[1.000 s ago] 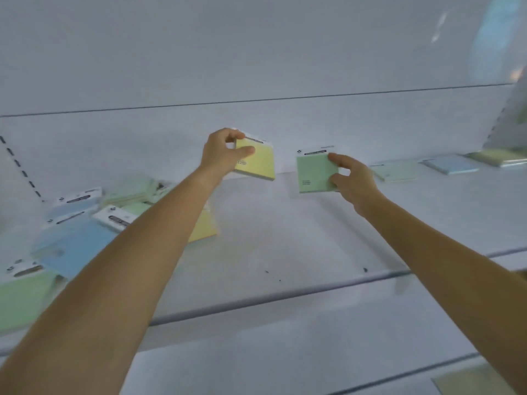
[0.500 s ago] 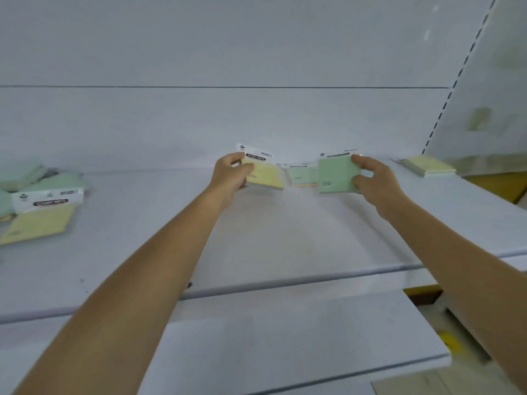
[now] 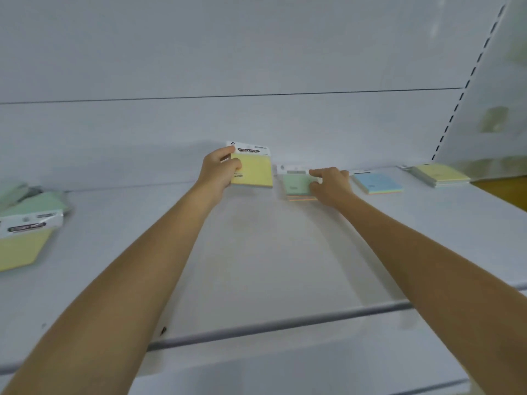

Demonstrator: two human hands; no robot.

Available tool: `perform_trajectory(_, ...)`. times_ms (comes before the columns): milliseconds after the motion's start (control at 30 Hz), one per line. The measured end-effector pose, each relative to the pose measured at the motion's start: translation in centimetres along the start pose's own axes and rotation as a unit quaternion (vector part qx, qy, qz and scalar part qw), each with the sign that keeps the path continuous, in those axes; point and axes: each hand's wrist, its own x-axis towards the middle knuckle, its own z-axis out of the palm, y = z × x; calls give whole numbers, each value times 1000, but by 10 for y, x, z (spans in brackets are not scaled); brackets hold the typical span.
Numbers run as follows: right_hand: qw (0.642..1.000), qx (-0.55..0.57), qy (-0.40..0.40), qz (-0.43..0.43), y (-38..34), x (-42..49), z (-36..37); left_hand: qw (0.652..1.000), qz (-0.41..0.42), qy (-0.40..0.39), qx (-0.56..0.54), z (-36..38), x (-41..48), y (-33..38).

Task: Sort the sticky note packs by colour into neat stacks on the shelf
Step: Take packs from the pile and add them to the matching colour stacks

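My left hand [image 3: 219,172] grips a yellow sticky note pack [image 3: 252,171] with a white header card, held upright just above the white shelf [image 3: 256,252]. Right beside it, my right hand [image 3: 330,183] presses a green pack [image 3: 296,185] down flat onto the green stack at the back of the shelf, fingers still on its right edge. A blue stack [image 3: 377,183] lies to the right of that hand, and a yellow stack [image 3: 440,174] lies further right.
An unsorted heap of green packs [image 3: 37,201] and a yellow pack [image 3: 22,246] lies at the far left of the shelf. The shelf's metal front rail [image 3: 285,326] runs below my arms. A slotted upright [image 3: 456,109] bounds the right side.
The view swung right along the shelf. My right hand lowered the green pack onto the green stack. My left hand carried the yellow pack along and still holds it up.
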Motion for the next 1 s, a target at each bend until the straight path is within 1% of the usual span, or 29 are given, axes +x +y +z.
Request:
perform_trajectory(67, 1000, -25, 10, -5, 5, 2, 0, 1000, 7, -8, -2, 6, 5, 2)
perform_trajectory(167, 998, -10, 38, -39, 15, -1, -10, 1000, 15, -20, -12, 21, 8, 5)
perform_trajectory(233, 997, -7, 46, -68, 29, -2, -20, 999, 20, -31, -18, 39, 8, 9)
perform_trajectory(333, 994, -35, 41, -92, 65, -11, -46, 998, 25, -48, -11, 79, 4, 16)
perform_trajectory(433, 993, -77, 26, -84, 113, -18, -82, 997, 30, -64, -14, 134, -4, 18)
perform_trajectory(533, 994, -97, 16, -49, 163, -25, -117, 996, 36, -82, -31, 192, -13, 21)
perform_trajectory(633, 989, -143, -36, -28, 202, -29, -148, 994, 36, -98, -32, 255, -21, 25)
perform_trajectory(733, 973, -207, -98, -35, 231, -27, -168, 993, 40, -113, 11, 314, -29, 32)
perform_trajectory(800, 971, -208, -114, -36, 241, -28, -173, 991, 52, -116, 50, 347, -30, 34)
perform_trajectory(933, 973, -205, -91, -60, 245, -33, -169, 984, 61, -105, 133, 390, -22, 24)
perform_trajectory(1000, 974, -199, -85, -67, 247, -32, -169, 964, 90, -119, 220, 403, -20, 16)
